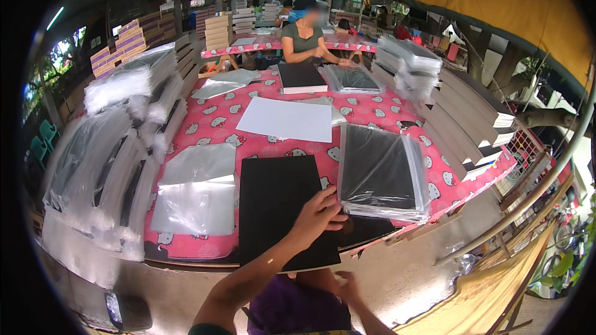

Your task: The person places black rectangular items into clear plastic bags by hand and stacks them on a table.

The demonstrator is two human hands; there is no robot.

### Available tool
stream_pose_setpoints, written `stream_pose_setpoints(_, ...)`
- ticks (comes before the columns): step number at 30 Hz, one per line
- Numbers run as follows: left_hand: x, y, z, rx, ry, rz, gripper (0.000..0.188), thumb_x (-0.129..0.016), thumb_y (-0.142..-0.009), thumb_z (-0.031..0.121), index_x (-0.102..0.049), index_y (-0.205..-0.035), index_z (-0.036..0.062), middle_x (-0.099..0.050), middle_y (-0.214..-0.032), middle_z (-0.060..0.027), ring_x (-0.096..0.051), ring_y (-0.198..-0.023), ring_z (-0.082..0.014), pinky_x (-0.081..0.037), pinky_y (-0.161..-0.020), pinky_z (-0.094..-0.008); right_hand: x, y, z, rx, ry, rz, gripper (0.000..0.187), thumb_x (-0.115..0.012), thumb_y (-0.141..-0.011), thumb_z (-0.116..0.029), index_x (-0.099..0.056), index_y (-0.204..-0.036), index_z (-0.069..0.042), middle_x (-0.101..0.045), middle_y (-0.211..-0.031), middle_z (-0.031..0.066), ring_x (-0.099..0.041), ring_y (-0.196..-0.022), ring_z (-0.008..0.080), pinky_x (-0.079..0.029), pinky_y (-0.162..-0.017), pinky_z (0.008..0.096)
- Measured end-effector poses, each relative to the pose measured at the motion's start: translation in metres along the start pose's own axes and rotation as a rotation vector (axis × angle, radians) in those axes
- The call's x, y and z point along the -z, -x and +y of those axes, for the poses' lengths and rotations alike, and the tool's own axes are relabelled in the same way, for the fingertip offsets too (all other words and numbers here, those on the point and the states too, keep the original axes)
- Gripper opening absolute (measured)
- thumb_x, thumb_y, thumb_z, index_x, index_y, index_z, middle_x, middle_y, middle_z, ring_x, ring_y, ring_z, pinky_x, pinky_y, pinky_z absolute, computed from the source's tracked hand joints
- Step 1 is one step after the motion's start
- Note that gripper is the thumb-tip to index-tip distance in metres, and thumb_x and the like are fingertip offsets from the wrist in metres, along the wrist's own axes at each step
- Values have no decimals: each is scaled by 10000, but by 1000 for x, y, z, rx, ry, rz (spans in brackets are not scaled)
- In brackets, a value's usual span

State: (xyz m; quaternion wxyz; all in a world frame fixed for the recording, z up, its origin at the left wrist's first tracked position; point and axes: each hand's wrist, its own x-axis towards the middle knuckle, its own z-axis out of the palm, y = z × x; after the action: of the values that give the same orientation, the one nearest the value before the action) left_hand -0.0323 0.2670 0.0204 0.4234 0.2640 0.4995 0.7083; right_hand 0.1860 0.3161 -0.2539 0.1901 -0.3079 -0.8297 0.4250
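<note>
A large flat black book (276, 211) lies on the pink patterned tablecloth (214, 125) and juts over the near table edge. My left hand (318, 216) reaches across and grips its right edge, fingers curled over it. Just below the book's near edge is my right hand (346, 285), fingers apart; whether it touches the underside is unclear. Right beside my left hand stands a stack of black books wrapped in clear plastic (382, 174). Left of the black book lie clear plastic bags (195, 195).
A white sheet (285, 119) lies mid-table. A seated person (304, 36) works at the far end by another black book (302, 77). Tall book stacks (472, 118) line the right side. Plastic-wrapped stacks (105, 155) line the left.
</note>
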Motion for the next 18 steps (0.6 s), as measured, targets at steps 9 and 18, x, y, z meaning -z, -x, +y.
stream_pose_setpoints(9,131,177,15,-383,-265,688,159,-527,-936,91,-591,-1057,10,-583,-851,-35,-639,-788,-161,-548,-743,-297,-65,-16,-50,134,272,-612,322,-527,-832,-82,-586,-1145,-33,-493,-1238,235,-535,-1036,431,-439,-884,481)
stream_pose_setpoints(18,240,178,7,-479,-1134,909,248,-612,-819,28,-622,-1061,-25,-638,-1011,-208,-630,-915,-350,-503,-783,-372,-5,-24,6,282,726,12,303,-599,-851,-199,-611,-1143,-117,-467,-1232,251,-564,-980,426,-454,-867,466)
